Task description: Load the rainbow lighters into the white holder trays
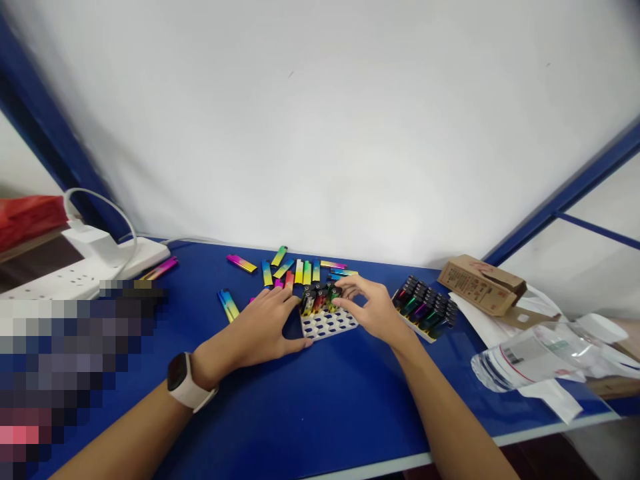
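A white tray with rows of holes (330, 325) lies on the blue table, with several lighters (316, 301) standing upright in its far rows. My left hand (270, 323) grips the tray's left side, thumb at the near corner and fingers at the far end. With thumb and fingertips pinched, my right hand (370, 308) holds a green lighter (334, 298) at the far right of the tray. Its fingers partly hide the tray's right end. Behind the tray lie loose shiny multicoloured lighters (307, 272); one blue-yellow lighter (229, 305) rests left of my left hand.
On the right stands a second tray packed with dark-topped lighters (425, 307). Beyond it are a cardboard box (480, 285) and a clear plastic bottle (540, 353) lying on its side. A white power strip (145, 257) sits at left. A white wall (320, 133) rises behind the table.
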`<state>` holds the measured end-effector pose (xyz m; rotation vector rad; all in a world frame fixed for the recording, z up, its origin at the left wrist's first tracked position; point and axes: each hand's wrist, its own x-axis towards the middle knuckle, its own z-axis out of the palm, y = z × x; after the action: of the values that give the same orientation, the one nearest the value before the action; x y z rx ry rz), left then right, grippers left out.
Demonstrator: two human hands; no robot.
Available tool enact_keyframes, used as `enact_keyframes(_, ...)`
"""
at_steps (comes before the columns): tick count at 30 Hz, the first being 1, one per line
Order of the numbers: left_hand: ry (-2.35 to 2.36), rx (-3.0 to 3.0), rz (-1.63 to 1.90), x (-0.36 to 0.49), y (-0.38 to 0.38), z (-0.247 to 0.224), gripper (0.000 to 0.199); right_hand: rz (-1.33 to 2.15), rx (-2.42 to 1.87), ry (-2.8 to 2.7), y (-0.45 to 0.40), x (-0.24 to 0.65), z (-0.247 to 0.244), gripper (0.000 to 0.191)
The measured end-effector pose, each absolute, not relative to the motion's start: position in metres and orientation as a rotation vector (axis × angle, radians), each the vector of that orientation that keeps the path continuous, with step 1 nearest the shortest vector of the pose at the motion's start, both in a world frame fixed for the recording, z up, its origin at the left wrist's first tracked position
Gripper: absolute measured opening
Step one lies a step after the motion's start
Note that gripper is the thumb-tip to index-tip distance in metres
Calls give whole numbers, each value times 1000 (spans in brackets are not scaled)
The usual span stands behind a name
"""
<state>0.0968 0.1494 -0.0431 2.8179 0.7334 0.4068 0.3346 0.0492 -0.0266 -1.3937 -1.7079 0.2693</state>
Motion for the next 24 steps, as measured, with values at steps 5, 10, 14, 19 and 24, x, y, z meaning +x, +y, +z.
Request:
enact_keyframes(5,724,2832,409,97,149,-43,64,159,-1385,-1752,50,329,-32,17)
enact_keyframes(10,743,2833,396,98,149,-43,63,-100,-1410,-1860,46,329,-27,21)
enact_keyframes(14,732,2844,387,97,150,-44,69,-307,-1533,-1661,48,343,-25,29)
enact_keyframes(19,750,2863,343,97,149,-42,71,-203,-1677,-1732,63,369,-47,33)
enact_keyframes(24,755,2866,343,97,150,-43,70,-181,-1789,-1956,77,373,-65,29)
